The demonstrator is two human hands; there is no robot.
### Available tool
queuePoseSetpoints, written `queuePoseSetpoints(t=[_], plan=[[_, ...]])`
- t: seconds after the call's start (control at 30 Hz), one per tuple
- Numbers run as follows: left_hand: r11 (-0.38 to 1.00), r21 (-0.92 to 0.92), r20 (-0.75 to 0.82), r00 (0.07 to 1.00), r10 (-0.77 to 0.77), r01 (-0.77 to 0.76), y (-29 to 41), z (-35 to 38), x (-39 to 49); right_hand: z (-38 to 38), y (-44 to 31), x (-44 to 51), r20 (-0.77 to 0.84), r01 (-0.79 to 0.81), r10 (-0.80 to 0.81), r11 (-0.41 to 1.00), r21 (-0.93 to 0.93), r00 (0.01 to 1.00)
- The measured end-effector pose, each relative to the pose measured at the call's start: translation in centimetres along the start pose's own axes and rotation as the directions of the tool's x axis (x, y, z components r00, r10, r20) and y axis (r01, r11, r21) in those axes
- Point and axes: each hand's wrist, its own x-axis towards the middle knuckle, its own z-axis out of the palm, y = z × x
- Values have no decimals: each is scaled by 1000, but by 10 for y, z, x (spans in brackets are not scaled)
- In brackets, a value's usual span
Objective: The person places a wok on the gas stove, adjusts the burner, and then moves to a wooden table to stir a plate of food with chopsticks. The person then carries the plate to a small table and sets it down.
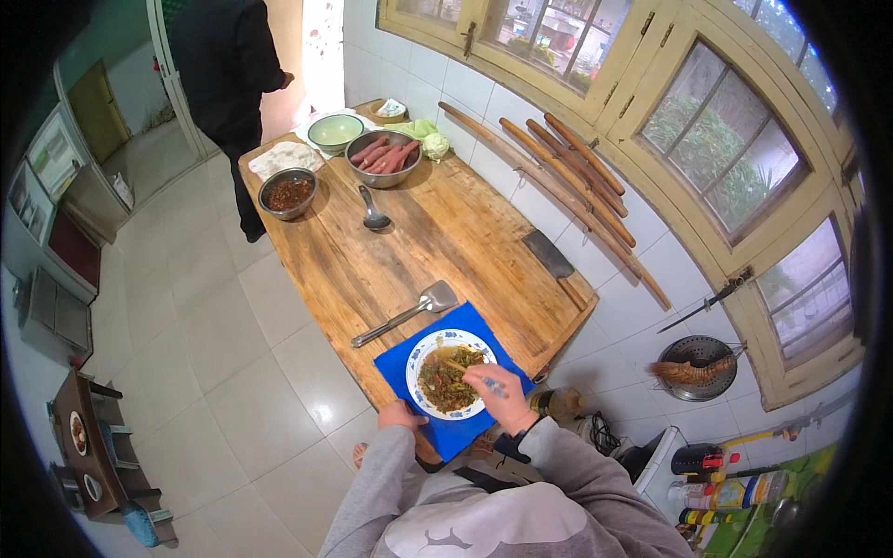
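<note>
A white plate with blue floral marks [413, 380] lies in front of me on a blue cloth [446, 441]. It holds a mixed dish of chopped green vegetables [446, 397] in brownish liquid. My right hand [504, 399] is above the plate's right side, closed on wooden chopsticks [455, 365] whose tips are in the food. My left hand [401, 414] rests at the table's near left edge, thumb on the cloth beside the plate; its fingers are partly hidden. Just beyond the cloth lies a metal spatula [401, 321].
The wooden table [446, 244] also bears a dark ladle [375, 220], a cleaver [548, 254], a bowl of chili sauce [288, 193], a steel bowl of sweet potatoes [385, 164] and a green bowl [335, 131]. A person in black [223, 77] stands beyond the far left corner.
</note>
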Motion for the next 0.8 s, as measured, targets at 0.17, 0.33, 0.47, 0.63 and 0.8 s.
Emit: queuePoseSetpoints(t=[0.17,0.33,0.47,0.63,0.8], plan=[[998,-68,-3,1000,-4,4,-6,8,6,-9,-16,-21,174,161,-141,981,-105,975],[998,16,-35,998,60,-59,-7,7,7,0,-11,-9,137,106,-89,987,-121,987],[994,84,-93,993,77,-69,-3,5,3,-15,-10,-6,31,32,-31,998,-55,999],[999,37,23,1000,-8,8,2,-1,1,-21,-12,0,-33,-79,79,997,0,996],[999,-25,23,999,-25,26,5,-6,-3,0,-4,10,-46,-92,94,995,38,995]])
